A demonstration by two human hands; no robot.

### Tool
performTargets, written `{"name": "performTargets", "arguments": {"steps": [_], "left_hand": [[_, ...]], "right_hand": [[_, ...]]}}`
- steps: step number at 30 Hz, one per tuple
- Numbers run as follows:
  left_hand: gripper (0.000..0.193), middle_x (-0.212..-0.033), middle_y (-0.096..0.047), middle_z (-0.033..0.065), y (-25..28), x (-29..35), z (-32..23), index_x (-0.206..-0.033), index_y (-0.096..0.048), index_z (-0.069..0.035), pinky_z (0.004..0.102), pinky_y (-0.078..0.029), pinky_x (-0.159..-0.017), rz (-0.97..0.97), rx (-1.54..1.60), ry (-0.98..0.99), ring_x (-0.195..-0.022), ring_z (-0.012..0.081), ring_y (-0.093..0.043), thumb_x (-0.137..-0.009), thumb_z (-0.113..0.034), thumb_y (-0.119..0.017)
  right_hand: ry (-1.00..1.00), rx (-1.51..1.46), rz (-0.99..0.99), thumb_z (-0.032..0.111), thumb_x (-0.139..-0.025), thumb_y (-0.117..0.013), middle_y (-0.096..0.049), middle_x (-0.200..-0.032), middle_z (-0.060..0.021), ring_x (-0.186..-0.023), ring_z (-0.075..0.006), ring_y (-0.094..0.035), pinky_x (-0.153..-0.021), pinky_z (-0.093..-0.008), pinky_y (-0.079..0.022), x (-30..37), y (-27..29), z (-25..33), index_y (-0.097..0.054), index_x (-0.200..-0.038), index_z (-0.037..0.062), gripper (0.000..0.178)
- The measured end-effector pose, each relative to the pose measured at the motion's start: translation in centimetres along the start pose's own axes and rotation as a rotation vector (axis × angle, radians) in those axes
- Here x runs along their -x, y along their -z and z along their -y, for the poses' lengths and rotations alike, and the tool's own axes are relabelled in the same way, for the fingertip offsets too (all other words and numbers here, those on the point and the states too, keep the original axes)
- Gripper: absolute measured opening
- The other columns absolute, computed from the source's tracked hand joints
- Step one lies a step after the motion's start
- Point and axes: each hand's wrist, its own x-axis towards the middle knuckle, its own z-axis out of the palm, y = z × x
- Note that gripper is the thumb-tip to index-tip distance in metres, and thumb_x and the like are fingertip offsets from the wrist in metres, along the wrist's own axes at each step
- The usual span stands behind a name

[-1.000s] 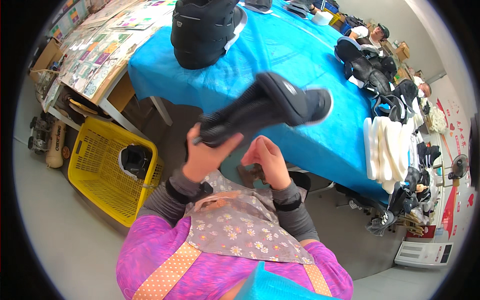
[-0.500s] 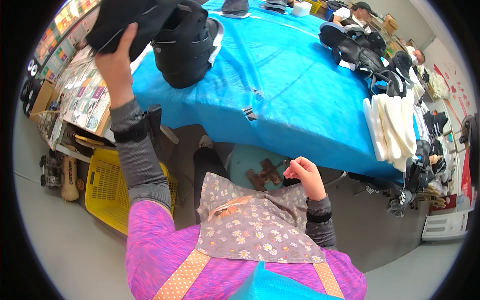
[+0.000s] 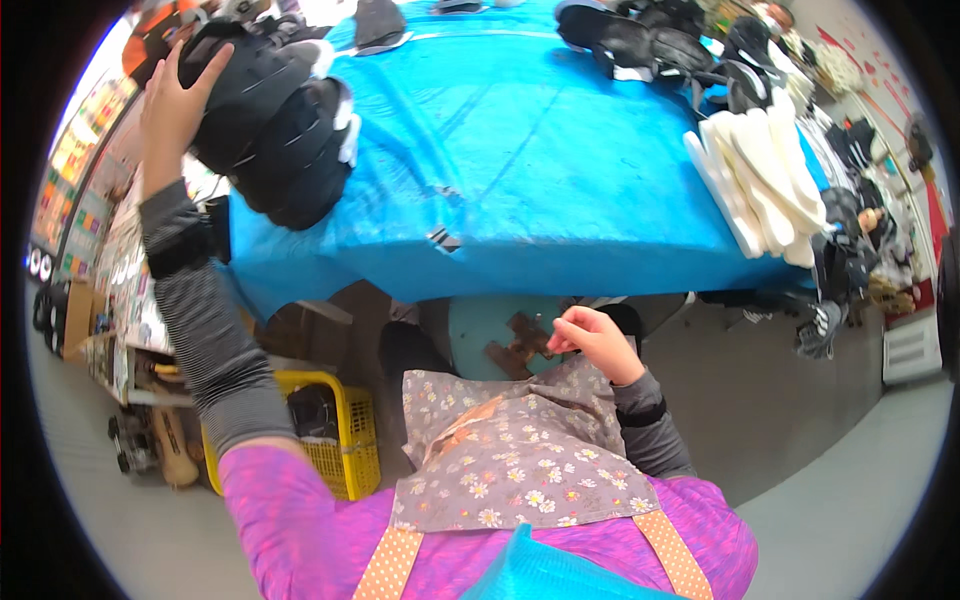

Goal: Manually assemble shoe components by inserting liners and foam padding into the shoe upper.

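A stack of black fabric pieces with pale rims, looking like shoe uppers point(image 3: 290, 165), leans at the table's left edge. My left hand point(image 3: 172, 115) rests against the far-left end of this stack, thumb and fingers spread over the outermost piece. It is open, touching the piece rather than wrapped round it. Low in front of my apron point(image 3: 520, 450), my right hand point(image 3: 597, 340) hovers over my lap with fingertips pressed together. Whatever lies between those fingertips, if anything, is too small to make out.
A blue-covered table point(image 3: 480, 150) spans the front. White padded strips point(image 3: 760, 180) lie at its right edge, with more black uppers point(image 3: 650, 50) behind them. A yellow basket point(image 3: 360, 440) stands on the floor at left. Below the table is a round stool point(image 3: 470, 330).
My left hand has brought the black piece it held down against the stack and spread its fingers. My right hand stays pinched near my lap. The whole view has shifted.
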Motion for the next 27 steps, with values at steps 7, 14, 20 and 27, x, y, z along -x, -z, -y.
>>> {"name": "performTargets", "arguments": {"steps": [7,14,20,27], "left_hand": [[0.102,-0.148,-0.021,0.0269,-5.1,2.6,-5.3,-0.149,-0.01,-0.022,0.0472,-0.039,-0.1,0.282,-0.329,-0.107,-0.127,0.0452,-0.039,-0.073,-0.057,-0.067],[0.091,-0.148,-0.022,0.0276,-8.2,0.6,6.4,-0.148,-0.017,-0.021,0.0473,-0.038,-0.101,0.336,-0.105,-0.111,-0.13,0.0452,-0.035,-0.078,-0.058,-0.061],[0.087,-0.149,-0.026,0.0191,-7.2,0.9,-0.9,-0.148,-0.015,-0.029,0.0511,-0.047,-0.088,0.34,-0.377,-0.099,-0.111,0.0518,-0.051,-0.079,-0.064,-0.054],[0.044,-0.131,-0.052,0.0097,-3.2,5.2,-7.2,-0.128,-0.05,-0.012,0.0524,-0.037,-0.098,-0.403,-0.085,-0.209,-0.118,0.0296,-0.051,-0.091,-0.034,-0.057]], "right_hand": [[0.016,-0.063,0.071,0.024,-0.093,-0.057,-0.065,-0.079,-0.006,-0.074,-0.0113,-0.061,-0.067,-0.0245,-0.049,-2.6,-0.7,-2.1,-0.057,-0.087,0.0017,0.023],[-0.062,-0.045,0.07,0.025,-0.094,-0.056,-0.065,-0.078,-0.0044,-0.073,-0.0104,-0.061,-0.067,-0.0231,-0.048,-2.6,-0.9,-0.4,-0.056,-0.085,0.0038,0.023],[0.089,-0.071,-0.01,0.023,-0.094,-0.056,-0.064,-0.076,-0.0048,-0.068,-0.0102,-0.061,-0.065,-0.0233,-0.049,-4.1,-1.8,2.4,-0.056,-0.085,0.0037,0.022],[0.145,0.026,0.092,0.025,-0.094,-0.057,-0.065,-0.078,-0.005,-0.073,-0.0111,-0.062,-0.066,-0.0241,-0.049,-2.1,-0.6,2.7,-0.057,-0.087,0.0026,0.023]]}}
